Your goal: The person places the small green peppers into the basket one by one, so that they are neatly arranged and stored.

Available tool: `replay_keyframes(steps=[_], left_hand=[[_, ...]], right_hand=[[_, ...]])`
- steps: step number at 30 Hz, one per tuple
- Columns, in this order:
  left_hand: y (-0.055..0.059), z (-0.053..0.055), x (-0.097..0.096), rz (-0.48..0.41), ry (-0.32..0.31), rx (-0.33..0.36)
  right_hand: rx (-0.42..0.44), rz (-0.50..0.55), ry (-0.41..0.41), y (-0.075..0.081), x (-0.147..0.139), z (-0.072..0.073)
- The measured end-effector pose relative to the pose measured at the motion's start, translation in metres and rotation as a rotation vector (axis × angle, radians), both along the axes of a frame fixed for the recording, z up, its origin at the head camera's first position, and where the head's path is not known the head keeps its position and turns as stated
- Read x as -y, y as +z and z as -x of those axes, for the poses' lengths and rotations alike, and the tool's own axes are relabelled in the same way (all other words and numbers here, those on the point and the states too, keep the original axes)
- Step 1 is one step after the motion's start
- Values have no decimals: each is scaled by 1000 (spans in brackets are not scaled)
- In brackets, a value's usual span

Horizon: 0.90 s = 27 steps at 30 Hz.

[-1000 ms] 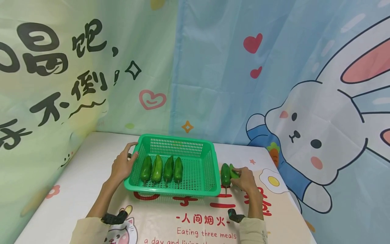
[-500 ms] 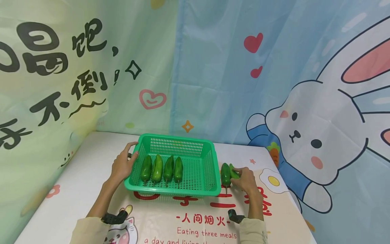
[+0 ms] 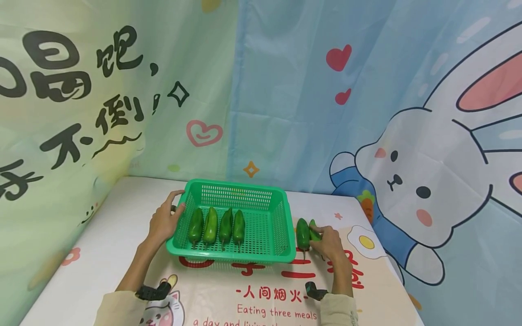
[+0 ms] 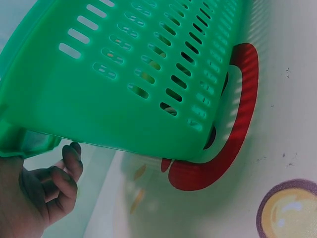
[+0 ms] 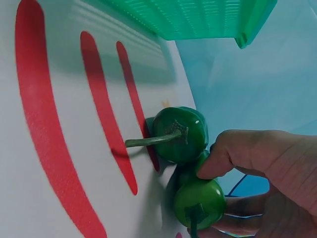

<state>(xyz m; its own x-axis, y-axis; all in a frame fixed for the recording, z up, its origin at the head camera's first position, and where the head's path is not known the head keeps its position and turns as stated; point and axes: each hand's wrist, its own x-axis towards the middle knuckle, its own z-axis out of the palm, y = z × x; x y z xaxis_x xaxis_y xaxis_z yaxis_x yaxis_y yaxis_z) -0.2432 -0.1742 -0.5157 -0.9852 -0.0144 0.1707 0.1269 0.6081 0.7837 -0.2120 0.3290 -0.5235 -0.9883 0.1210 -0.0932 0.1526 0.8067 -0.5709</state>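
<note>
A green plastic basket point(image 3: 261, 258) sits on the table, with several green peppers point(image 3: 210, 226) lying side by side in its left half. My left hand point(image 3: 163, 222) grips the basket's left rim; the left wrist view has its fingers curled beneath the rim's edge. Right of the basket, my right hand point(image 3: 329, 242) pinches a lighter green pepper point(image 5: 198, 198) between thumb and fingers. A darker green pepper point(image 5: 184, 134) lies against it on the basket side, its stem toward the right wrist camera. The hand partly covers the held pepper in the head view.
The table point(image 3: 134, 203) bears a printed cloth with red characters. A printed curtain point(image 3: 277, 136) with a rabbit rises behind it. Black wrist cameras point(image 3: 157, 290) are strapped above both sleeves.
Both peppers outside the basket have shifted very slightly right, the lighter one with my right hand's fingers on it. The left hand and basket stay in place.
</note>
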Motion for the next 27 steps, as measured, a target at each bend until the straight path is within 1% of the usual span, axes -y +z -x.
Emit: replay_keyframes(steps=[4, 11, 19, 27], left_hand=[[0, -1, 0, -1, -2, -1], [0, -1, 0, -7, -5, -5], [-1, 1, 2, -3, -5, -6], [-1, 1, 2, 2, -7, -2]], right_hand=[[10, -2, -9, -2, -1, 0], [-5, -13, -17, -4, -4, -1], [-14, -37, -10, 3, -2, -3], [11, -59, -16, 6, -3, -4]])
